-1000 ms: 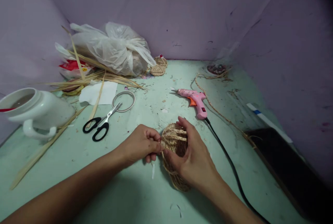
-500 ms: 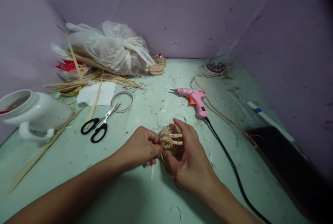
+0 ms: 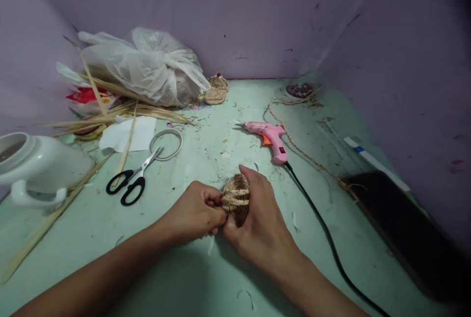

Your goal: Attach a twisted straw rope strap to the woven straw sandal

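Note:
A small woven straw slipper (image 3: pixel 241 215), coiled from braid with two pale braided strips across it, is held between both hands above the table. My left hand (image 3: pixel 200 211) pinches its left edge, fingers curled in. Wrapped round its right side is my right hand (image 3: pixel 259 219), with the thumb at the near edge and the fingers over the far end. The palm hides part of the slipper's near end. Beyond the hands lies a pink glue gun (image 3: pixel 273 139), nozzle pointing left. Black-handled scissors (image 3: pixel 142 172) rest to the left, their tips over a ring of tape (image 3: pixel 180 147).
At left a white jug (image 3: pixel 47 165) lies tipped over near dry straw strips (image 3: pixel 47 226). A tied plastic bag (image 3: pixel 147 66) and finished-looking straw slippers (image 3: pixel 216 92) stand by the wall. The black cord (image 3: pixel 324 228) runs along the right, beside a dark phone-like slab (image 3: pixel 401 233).
The slipper has turned and its near end is now more covered by my right hand, which has drawn slightly closer to my left. The whole view has shifted a little to the right.

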A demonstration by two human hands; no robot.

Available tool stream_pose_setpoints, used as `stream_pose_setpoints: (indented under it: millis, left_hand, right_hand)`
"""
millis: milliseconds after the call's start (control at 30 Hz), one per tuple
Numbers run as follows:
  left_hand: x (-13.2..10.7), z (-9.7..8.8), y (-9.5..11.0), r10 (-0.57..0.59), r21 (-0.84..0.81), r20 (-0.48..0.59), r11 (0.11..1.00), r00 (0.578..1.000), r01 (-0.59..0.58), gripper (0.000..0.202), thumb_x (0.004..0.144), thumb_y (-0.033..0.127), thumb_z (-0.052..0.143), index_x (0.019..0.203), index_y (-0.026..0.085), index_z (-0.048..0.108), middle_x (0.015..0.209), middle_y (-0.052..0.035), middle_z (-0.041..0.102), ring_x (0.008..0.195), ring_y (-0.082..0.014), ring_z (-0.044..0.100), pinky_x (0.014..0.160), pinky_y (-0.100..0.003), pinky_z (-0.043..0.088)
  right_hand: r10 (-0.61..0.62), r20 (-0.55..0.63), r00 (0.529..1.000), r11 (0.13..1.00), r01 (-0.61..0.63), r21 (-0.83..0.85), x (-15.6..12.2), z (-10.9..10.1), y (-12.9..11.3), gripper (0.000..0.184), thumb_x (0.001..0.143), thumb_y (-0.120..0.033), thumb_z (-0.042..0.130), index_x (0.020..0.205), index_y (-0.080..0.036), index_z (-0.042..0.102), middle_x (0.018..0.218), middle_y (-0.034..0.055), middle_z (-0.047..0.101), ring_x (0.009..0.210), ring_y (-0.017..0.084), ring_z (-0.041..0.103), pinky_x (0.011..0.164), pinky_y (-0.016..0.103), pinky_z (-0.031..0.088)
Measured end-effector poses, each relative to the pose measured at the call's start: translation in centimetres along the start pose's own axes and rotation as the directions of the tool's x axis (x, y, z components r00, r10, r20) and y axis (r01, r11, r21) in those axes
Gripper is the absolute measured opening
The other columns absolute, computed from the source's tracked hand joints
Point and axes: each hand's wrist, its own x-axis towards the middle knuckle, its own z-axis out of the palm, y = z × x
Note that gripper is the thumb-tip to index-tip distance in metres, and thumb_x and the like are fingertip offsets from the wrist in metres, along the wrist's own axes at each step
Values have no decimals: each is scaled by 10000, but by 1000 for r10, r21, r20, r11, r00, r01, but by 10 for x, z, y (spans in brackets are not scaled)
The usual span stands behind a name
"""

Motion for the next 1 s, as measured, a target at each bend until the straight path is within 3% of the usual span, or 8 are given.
stream_pose_setpoints:
  millis: [267,533,800,1000]
  left_hand:
    - [3,-5,-7,42,52,67,998,997,-46,103,599,160,473,612,129,570,427,46,475,384,-76,424,391,-189,317]
    - [2,11,1,32,48,-157,999,987,-25,94,505,131,464,452,164,393,447,75,296,448,-54,253,410,-199,179]
    - [6,13,1,11,101,-166,995,986,6,47,480,143,476,498,162,437,517,45,351,516,-92,332,463,-212,261]
    - [5,14,1,56,134,-176,990,983,-33,43,496,140,476,500,158,437,519,44,360,521,-91,349,459,-204,264]
  right_hand:
    - [-33,129,991,999,31,18,5,-13,10,710,632,-127,557,1289,-148,288,1143,132,466,1038,249,484,868,404,454]
    - [-85,14,996,993,86,-77,2,-1,8,699,564,-76,515,1231,-126,312,1114,157,464,1012,275,471,857,448,441]
    - [-101,-6,995,991,100,-86,0,0,6,645,605,-123,524,1217,-122,319,1105,164,475,1010,284,475,837,445,450]
    - [-107,-18,994,990,105,-90,-1,1,5,670,592,-108,513,1228,-121,303,1114,163,467,1021,287,469,847,452,446]
